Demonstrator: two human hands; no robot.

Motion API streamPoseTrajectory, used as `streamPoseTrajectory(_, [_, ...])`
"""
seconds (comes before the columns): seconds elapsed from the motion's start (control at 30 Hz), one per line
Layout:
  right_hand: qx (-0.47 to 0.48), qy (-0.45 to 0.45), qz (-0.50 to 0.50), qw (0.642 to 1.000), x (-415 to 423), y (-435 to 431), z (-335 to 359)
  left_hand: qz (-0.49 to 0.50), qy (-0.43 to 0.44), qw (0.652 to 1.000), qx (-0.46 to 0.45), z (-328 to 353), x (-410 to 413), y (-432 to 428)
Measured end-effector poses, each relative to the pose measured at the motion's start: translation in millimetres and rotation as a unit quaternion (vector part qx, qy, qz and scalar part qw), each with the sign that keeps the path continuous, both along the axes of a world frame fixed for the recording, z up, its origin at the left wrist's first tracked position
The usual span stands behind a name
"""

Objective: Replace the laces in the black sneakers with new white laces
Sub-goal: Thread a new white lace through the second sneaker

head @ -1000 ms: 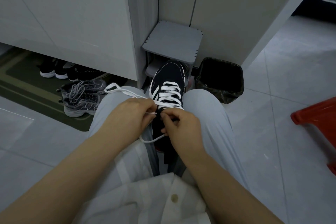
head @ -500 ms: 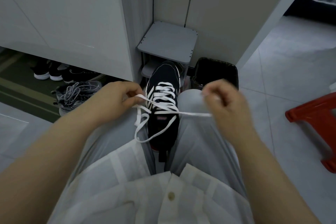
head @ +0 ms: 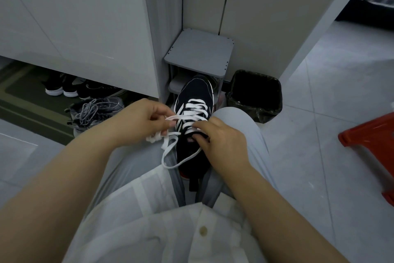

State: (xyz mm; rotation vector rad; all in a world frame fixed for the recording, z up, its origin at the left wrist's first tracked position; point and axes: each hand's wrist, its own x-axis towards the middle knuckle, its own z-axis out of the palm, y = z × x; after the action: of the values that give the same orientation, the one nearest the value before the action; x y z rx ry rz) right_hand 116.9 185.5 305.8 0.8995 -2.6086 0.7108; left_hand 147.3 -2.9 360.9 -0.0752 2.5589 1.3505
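A black sneaker [head: 195, 94] with white side stripes lies between my knees, toe pointing away. A white lace [head: 195, 111] crosses its upper eyelets in several rows. My left hand [head: 140, 122] pinches one free end of the lace just left of the shoe, with slack bunched under its fingers. A loose loop of the lace [head: 170, 162] hangs down over my left thigh. My right hand [head: 219, 141] sits at the shoe's opening, fingers curled on the lace by the tongue. What the fingertips hold is partly hidden.
A grey small rack [head: 200, 51] stands right behind the shoe's toe, a black bin [head: 255, 96] to its right. Grey sneakers [head: 96, 111] and dark shoes [head: 64, 87] lie on the left by a green mat. A red stool [head: 371, 137] is at the right.
My right hand had pulled the lace out wide to the right, then came back to the shoe's tongue. My left hand stayed left of the shoe, holding its end.
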Motion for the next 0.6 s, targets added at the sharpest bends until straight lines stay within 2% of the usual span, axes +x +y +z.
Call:
streamPoseTrajectory(0.27, [0.03, 0.046, 0.001, 0.998, -4, 2, -5, 0.061, -0.01, 0.993, 0.102, 2, -2, -3])
streamPoseTrajectory(0.53, [0.012, 0.058, 0.023, 0.998, -5, 12, -6, 0.131, -0.01, 0.985, 0.111, -3, -3, -1])
streamPoseTrajectory(0.6, [-0.029, 0.018, 0.017, 0.999, -6, 18, -3, 0.133, -0.009, 0.986, 0.1, -6, -3, -3])
